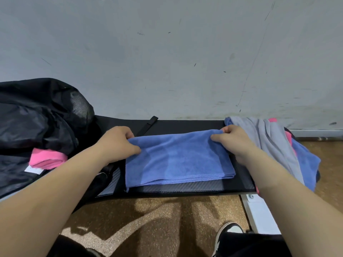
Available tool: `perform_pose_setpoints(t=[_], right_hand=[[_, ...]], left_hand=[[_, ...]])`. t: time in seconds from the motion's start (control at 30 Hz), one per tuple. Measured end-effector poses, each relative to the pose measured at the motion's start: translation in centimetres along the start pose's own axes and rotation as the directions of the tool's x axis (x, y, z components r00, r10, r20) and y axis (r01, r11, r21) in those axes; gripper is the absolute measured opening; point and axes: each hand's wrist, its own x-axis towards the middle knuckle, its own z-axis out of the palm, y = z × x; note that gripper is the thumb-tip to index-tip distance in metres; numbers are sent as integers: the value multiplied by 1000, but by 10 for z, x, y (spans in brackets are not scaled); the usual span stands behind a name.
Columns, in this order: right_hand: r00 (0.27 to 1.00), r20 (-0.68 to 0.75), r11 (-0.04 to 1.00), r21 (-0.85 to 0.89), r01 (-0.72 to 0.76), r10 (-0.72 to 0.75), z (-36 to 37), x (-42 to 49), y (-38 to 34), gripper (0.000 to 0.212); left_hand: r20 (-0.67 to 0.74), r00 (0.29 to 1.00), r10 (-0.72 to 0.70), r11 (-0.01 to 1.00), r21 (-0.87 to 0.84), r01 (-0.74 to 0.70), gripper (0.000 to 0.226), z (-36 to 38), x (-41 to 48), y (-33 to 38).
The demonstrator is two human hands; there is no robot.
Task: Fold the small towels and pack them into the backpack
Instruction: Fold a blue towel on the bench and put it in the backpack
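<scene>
Pinching the towel's (176, 158) far corners, left hand (118, 143) and right hand (233, 141) clamped on cloth; uneven pulling could skew my fold.

table (185, 125): runs left to right, before the wall (167, 52), above the floor (148, 219)
backpack (37, 112): on the table's left end
packed towel (47, 160): in the backpack's opening, on its near side
centre towel (176, 158): flat on the table's middle, between backpack and towel pile
towel pile (278, 145): on the table's right end, hanging over its edge
left hand (117, 143): at the centre towel's far left corner
right hand (235, 141): at its far right corner
strap (148, 125): on the table, behind the centre towel
shoe (228, 232): on the floor, before the table, to the right
</scene>
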Motion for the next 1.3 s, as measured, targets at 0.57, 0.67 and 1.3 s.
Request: perform_pose_setpoints(t=[0.57, 0.67, 1.3], right_hand=[[974, 82, 892, 423, 158, -211, 13, -72, -27, 21], [961, 86, 868, 456, 196, -263, 34, -96, -41, 18], [915, 221, 880, 419, 224, -338, 95, -132, -73, 35]], left_hand=[[-153, 987, -57, 759, -648, -57, 10, -46, -74, -16], [-170, 984, -47, 724, -684, -84, 16, -44, -86, -5], [71, 956, 286, 745, -643, -176, 35, -12, -104, 28]])
